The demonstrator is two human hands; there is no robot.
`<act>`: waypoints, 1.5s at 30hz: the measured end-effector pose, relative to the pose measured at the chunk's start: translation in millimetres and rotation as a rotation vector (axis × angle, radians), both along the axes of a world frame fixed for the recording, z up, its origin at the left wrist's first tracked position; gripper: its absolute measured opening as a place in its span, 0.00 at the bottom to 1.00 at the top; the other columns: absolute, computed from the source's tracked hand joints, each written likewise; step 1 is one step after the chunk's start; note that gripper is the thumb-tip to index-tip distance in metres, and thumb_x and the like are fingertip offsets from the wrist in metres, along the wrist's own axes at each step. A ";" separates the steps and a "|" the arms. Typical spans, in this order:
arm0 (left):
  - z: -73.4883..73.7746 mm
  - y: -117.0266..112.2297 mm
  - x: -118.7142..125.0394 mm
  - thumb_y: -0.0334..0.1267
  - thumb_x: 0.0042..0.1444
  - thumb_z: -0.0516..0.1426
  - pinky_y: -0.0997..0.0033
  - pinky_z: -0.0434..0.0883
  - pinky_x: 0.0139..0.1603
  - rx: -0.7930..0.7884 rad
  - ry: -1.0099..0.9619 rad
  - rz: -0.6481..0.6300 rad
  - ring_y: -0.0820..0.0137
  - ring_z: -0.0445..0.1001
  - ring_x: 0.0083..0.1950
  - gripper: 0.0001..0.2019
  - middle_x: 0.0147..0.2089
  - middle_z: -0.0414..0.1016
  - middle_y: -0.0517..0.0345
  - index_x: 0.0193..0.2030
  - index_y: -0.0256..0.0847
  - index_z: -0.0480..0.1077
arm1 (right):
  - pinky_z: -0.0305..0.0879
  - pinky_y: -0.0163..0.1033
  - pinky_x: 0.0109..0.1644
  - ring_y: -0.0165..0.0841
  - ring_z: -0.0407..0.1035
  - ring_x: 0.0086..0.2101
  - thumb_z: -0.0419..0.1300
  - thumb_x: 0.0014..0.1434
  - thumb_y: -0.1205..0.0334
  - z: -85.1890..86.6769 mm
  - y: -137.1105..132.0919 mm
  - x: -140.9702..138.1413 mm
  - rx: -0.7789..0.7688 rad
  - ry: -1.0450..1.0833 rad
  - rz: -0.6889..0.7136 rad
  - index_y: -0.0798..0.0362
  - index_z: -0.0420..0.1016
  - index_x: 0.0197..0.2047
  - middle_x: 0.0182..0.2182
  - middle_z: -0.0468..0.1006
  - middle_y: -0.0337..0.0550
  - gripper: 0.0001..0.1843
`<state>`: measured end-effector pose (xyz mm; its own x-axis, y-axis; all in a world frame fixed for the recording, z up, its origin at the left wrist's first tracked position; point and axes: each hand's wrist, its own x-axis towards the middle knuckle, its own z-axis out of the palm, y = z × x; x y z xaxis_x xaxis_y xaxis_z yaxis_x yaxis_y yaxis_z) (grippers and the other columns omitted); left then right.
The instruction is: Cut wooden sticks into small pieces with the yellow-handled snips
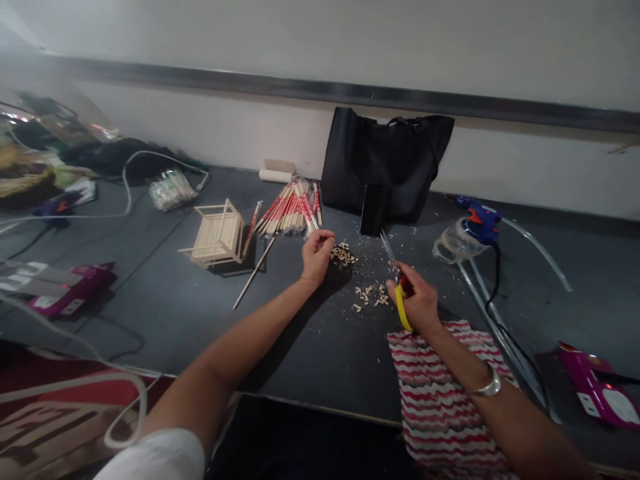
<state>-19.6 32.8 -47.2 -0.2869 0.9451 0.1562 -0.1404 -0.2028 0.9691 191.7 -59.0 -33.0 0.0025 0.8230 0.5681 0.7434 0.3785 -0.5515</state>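
Note:
Scissors (403,308) with a yellow and red handle are gripped in my right hand (420,297), their blades pointing up and away from me. My left hand (317,257) has its fingers closed in a pinch beside a small heap of cut wooden bits (343,254); what they hold, if anything, is hidden. More cut bits (370,295) are scattered between my two hands. Left of my left hand lies a single wooden stick (254,273). Behind that hand is a fan of chopsticks (293,208) in red-marked wrappers. A small frame built from sticks (219,237) stands farther left.
A black bag (385,160) leans on the wall, with a dark phone (374,210) propped before it. To the right, a blue glue gun (477,220) rests on a clear container (456,241). A striped cloth (440,400) lies under my right forearm. Cables cross the left side.

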 end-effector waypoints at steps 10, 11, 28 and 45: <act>-2.6 6.1 0.7 0.36 0.54 0.61 0.67 0.70 0.51 -0.014 0.174 -0.110 0.67 0.75 0.43 0.04 0.38 0.79 0.57 0.35 0.41 0.77 | 0.67 0.33 0.28 0.28 0.66 0.22 0.58 0.59 0.54 -1.0 0.9 -0.2 0.002 0.003 -0.016 0.53 0.80 0.47 0.24 0.76 0.36 0.18; -2.2 5.6 2.1 0.38 0.55 0.61 0.66 0.71 0.51 -0.029 0.164 -0.142 0.66 0.75 0.43 0.05 0.38 0.79 0.56 0.35 0.40 0.77 | 0.67 0.33 0.28 0.28 0.66 0.22 0.58 0.59 0.54 -1.4 1.2 -0.4 0.009 0.002 -0.014 0.53 0.80 0.47 0.24 0.75 0.36 0.18; 28.4 12.9 10.4 0.31 0.58 0.58 0.57 0.66 0.52 0.176 1.224 -0.456 0.58 0.74 0.48 0.09 0.42 0.82 0.49 0.38 0.41 0.80 | 0.69 0.33 0.29 0.29 0.67 0.23 0.58 0.59 0.53 -3.9 3.4 0.3 0.022 -0.012 -0.016 0.52 0.79 0.48 0.25 0.76 0.37 0.18; 62.2 -2.6 45.7 0.23 0.54 0.56 0.58 0.61 0.52 0.150 1.705 -0.524 0.56 0.75 0.47 0.10 0.35 0.82 0.40 0.32 0.34 0.79 | 0.70 0.35 0.30 0.31 0.68 0.23 0.58 0.58 0.53 -3.8 2.7 0.8 -0.022 -0.038 -0.004 0.51 0.80 0.49 0.25 0.77 0.38 0.19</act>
